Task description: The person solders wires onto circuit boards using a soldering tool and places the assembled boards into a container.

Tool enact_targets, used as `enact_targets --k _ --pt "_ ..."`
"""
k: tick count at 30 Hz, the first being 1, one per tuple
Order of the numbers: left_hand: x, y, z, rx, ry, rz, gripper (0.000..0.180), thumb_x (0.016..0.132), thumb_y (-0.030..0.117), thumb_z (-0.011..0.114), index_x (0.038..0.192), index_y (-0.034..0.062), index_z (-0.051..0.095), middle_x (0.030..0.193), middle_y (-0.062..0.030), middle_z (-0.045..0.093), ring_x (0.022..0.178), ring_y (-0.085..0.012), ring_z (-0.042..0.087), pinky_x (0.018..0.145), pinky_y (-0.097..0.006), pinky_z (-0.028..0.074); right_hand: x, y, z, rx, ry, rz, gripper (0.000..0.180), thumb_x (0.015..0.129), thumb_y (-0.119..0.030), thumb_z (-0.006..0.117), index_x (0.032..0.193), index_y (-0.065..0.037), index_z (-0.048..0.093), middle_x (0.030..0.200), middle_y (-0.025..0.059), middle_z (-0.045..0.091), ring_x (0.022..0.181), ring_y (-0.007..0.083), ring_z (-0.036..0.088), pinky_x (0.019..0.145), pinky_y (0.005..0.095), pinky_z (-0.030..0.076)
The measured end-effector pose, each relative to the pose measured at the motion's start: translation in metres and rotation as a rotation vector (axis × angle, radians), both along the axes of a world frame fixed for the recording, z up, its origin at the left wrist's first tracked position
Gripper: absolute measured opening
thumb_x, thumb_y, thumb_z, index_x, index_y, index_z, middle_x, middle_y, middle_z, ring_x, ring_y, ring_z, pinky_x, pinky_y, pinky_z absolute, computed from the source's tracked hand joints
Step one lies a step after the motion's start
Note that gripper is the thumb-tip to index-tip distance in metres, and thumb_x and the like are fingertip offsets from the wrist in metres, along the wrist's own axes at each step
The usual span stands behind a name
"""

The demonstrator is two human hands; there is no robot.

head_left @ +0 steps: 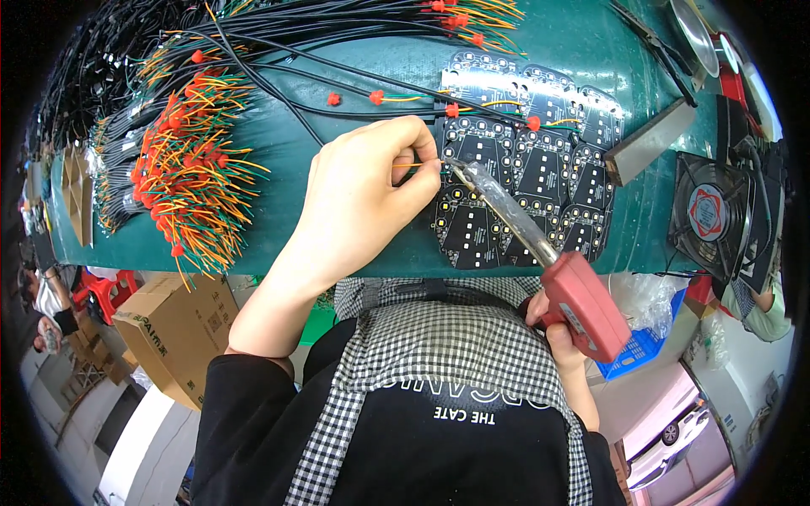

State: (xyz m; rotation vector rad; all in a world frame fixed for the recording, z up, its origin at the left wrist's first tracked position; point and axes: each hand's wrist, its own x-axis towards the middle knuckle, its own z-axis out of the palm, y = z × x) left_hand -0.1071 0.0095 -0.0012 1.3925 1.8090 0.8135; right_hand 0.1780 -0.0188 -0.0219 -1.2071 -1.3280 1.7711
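My left hand point(363, 190) is closed in a pinch on a thin orange wire at the left edge of a panel of black circuit boards point(540, 173). My right hand point(564, 344) grips the handle of a red soldering gun point(586, 308). The gun's long metal barrel slants up and left over the boards, its tip beside the pinched wire end. Whether tip and wire touch is too small to tell. Black cables point(354, 88) with red caps point(533, 123) and stripped orange ends lie across the panel's upper part.
A heap of orange and green wire ends point(198, 169) with red caps covers the left of the green table point(354, 253). At right are a metal bar point(651, 142), a metal dish point(695, 38) and a fan point(707, 211). A cardboard box point(177, 333) and blue crate point(633, 354) stand below.
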Motion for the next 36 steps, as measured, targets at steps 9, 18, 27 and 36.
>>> enact_targets --k 9,18,27,36 --pt "0.000 0.002 0.005 -0.024 0.042 -0.005 0.006 0.074 0.000 0.060 0.076 0.0001 0.054 0.059 0.0005 0.040 0.056 -0.0074 0.038 0.051 -0.023 0.032 -0.006 0.003 0.014 0.050 0.000 -0.077 0.079 0.073 -0.049 0.072 0.125 0.005 0.046 0.098 0.0132 0.063 0.063 0.0142 0.058 0.055 0.0237 0.046" --pt "-0.004 0.044 0.017 0.415 0.566 -0.006 0.008 0.076 0.005 0.063 0.083 0.0041 0.060 0.076 -0.0070 0.053 0.073 -0.0230 0.055 0.066 -0.031 0.044 -0.001 0.008 0.019 0.080 -0.038 -0.283 0.081 0.074 -0.060 0.065 0.120 0.003 0.044 0.103 0.0143 0.057 0.061 0.0157 0.054 0.053 0.0260 0.046" --pt "-0.006 0.099 0.019 0.418 0.639 -0.194 0.010 0.071 0.011 0.066 0.079 0.0053 0.068 0.079 -0.0102 0.054 0.080 -0.0283 0.052 0.071 -0.037 0.044 0.008 0.013 0.014 0.074 0.009 -0.269 0.079 0.075 -0.057 0.066 0.119 0.005 0.044 0.102 0.0159 0.057 0.062 0.0147 0.055 0.051 0.0251 0.046" --pt "-0.007 0.121 0.027 0.391 0.608 -0.446 0.010 0.069 0.013 0.068 0.076 0.0051 0.068 0.080 -0.0098 0.052 0.083 -0.0281 0.050 0.073 -0.037 0.042 0.013 0.011 0.014 0.075 0.047 -0.307 0.077 0.076 -0.055 0.066 0.120 0.004 0.044 0.104 0.0165 0.057 0.063 0.0148 0.056 0.053 0.0256 0.046"
